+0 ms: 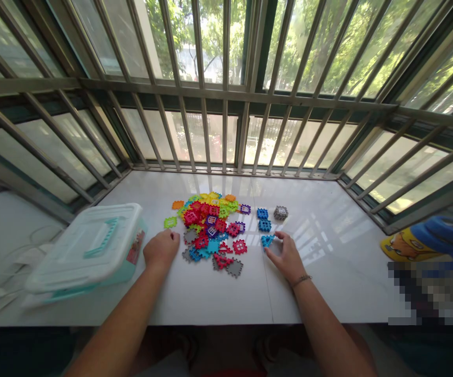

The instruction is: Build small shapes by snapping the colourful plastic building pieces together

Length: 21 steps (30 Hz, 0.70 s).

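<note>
My left hand [161,248] rests on the white table as a loose fist, left of a heap of plastic building tiles [206,220]; nothing shows in its curled fingers. A lime-green tile [170,222] lies just beyond its knuckles. On the right, my right hand [288,256] has thumb and index finger at the edges of a blue triangular tile [267,241], pinching it at the tabletop. Two blue square pieces with window grids, one [262,213] behind the other [264,225], stand just past it. A grey tile stack [281,212] is farther right.
A lidded pale-green storage box [89,246] stands at the left. A yellow and blue bottle [422,238] is at the right, above a pixelated patch. Metal window bars [226,99] close off the back of the white table [211,301]. White cables lie at far left.
</note>
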{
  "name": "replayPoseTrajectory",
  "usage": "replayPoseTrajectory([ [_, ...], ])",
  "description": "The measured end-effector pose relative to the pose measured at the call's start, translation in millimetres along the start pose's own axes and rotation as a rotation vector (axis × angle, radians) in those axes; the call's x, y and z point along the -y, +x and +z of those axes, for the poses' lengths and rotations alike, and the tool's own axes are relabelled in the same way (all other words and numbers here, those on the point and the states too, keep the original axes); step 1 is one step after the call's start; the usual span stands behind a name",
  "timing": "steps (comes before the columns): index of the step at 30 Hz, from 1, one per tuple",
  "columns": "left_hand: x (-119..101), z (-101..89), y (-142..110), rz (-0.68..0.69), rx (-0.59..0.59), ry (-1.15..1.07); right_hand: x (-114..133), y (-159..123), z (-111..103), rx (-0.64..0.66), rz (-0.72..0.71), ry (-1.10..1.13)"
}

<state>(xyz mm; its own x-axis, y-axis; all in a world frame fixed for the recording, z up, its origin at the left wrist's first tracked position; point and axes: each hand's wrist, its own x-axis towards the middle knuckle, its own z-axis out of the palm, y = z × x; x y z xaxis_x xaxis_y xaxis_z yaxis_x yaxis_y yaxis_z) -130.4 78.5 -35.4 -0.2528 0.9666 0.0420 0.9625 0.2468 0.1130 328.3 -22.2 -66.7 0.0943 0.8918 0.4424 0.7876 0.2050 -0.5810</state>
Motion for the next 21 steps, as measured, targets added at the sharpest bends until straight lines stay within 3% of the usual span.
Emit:
replayPoseTrajectory([
  [21,0.5,1.1,0.0,0.017,-0.01,0.001,-5.7,-0.1,3.1,-0.01,-0.047,-0.019],
])
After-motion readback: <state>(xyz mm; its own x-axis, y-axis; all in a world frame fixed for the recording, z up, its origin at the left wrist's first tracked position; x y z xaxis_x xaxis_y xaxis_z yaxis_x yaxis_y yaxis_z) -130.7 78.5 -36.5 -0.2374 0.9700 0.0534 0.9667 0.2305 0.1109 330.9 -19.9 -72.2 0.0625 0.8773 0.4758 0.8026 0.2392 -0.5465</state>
